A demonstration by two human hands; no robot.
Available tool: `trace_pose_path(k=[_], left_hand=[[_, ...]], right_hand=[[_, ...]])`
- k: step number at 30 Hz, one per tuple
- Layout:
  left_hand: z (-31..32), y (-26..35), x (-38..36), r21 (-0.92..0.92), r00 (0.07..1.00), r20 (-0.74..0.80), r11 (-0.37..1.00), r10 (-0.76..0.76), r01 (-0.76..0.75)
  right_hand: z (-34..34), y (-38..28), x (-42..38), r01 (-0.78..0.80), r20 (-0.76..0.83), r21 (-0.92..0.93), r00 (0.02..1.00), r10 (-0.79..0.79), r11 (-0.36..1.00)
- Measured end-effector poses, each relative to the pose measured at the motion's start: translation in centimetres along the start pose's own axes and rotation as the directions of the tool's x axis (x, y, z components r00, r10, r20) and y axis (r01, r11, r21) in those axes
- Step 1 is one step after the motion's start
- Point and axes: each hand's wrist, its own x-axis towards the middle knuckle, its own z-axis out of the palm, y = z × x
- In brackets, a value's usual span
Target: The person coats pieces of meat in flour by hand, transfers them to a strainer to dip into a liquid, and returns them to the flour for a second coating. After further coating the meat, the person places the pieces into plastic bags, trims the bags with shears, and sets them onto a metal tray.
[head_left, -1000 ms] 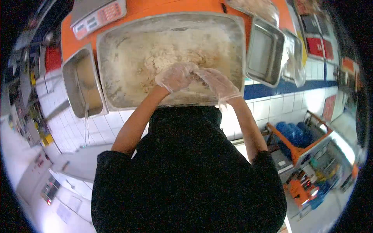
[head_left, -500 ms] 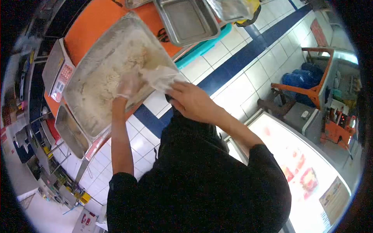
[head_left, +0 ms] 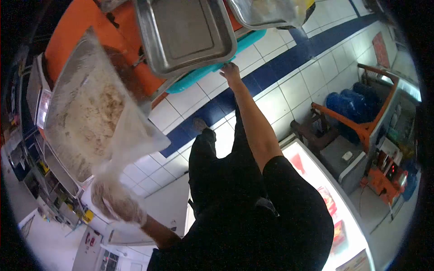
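Observation:
My left hand (head_left: 116, 202), in a clear plastic glove, is closed on the gathered end of a clear plastic bag (head_left: 138, 135). The bag hangs in the air, spread over the near right side of a large metal tray (head_left: 68, 81). Pale, crumbly flour-like material (head_left: 90, 113) covers the tray's bottom, with a browner patch to the right. My bare right hand (head_left: 230, 72) is stretched out at the edge of an empty metal pan (head_left: 185, 36), just above the turquoise rim below it. Its fingers are slightly bent and apart, with nothing seen in them.
An orange surface (head_left: 74, 27) lies under the trays. A scale (head_left: 44, 106) stands at its left. Another metal pan (head_left: 266, 13) is at the top. Lower right is a lit display case (head_left: 325, 194); beyond it stand an orange-framed cart (head_left: 343, 118) and blue bottles (head_left: 348, 106).
My left hand has left the tray's contents and moved down toward me, now with the bag. My right hand has let go of the bag and reached up to the pan.

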Motion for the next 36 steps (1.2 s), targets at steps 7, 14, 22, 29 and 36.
trace_pose_path(k=[7,14,22,29,36], left_hand=[[5.2,9.2,-2.1,0.316,0.978,0.199,0.949,-0.06,-0.007],[8.7,11.6,-0.3,0.36,0.939,0.095,0.891,-0.33,0.277],[5.7,12.8,-1.1,0.261,0.873,-0.117,0.833,-0.474,0.488],[4.5,9.2,-7.8,-0.573,0.469,-0.223,0.504,-0.854,0.646],[4.0,10.8,-9.1,-0.731,0.403,-0.061,0.316,-0.913,0.605]], right_hand=[[-0.4,-3.9,-3.3,-0.136,0.073,0.241,0.99,0.122,0.961],[9.6,-10.9,-17.5,-0.585,0.84,0.079,0.475,0.262,0.807],[13.3,-25.7,-29.3,-0.13,0.831,-0.183,0.509,0.224,0.974],[21.8,-36.8,-33.1,0.651,0.904,-0.066,0.359,-0.23,0.756],[26.5,-34.9,-29.0,0.839,0.889,-0.379,0.447,-0.098,0.39]])
